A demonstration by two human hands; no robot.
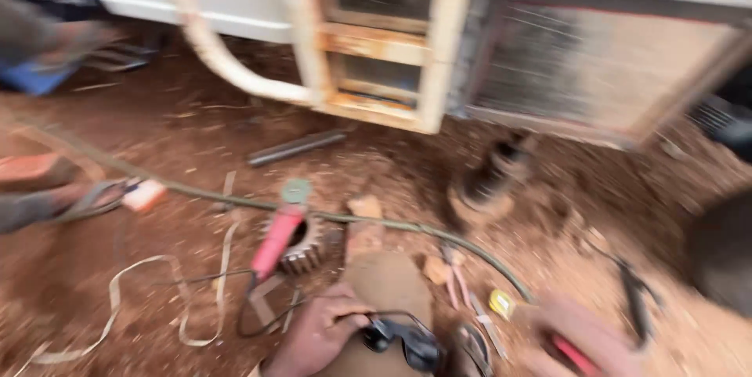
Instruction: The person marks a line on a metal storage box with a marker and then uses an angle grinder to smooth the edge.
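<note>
A person's left hand (317, 331) grips a pair of dark goggles (407, 342) against a knee at the bottom of the blurred frame, while the right hand (583, 338) closes around a red-handled tool (576, 355) beside a small yellow object (500, 303). On the red dirt ahead lie a red-handled angle grinder (276, 240) resting against a toothed gear (304, 245), a green hose (407, 227) running across the ground, pale metal strips (117, 299), a dark bar (298, 146) and pliers (636, 295). Behind them stands a rusted cream-painted metal frame (376, 44) under a vehicle body. Another person's foot in a sandal (86, 198) shows at the left edge
</note>
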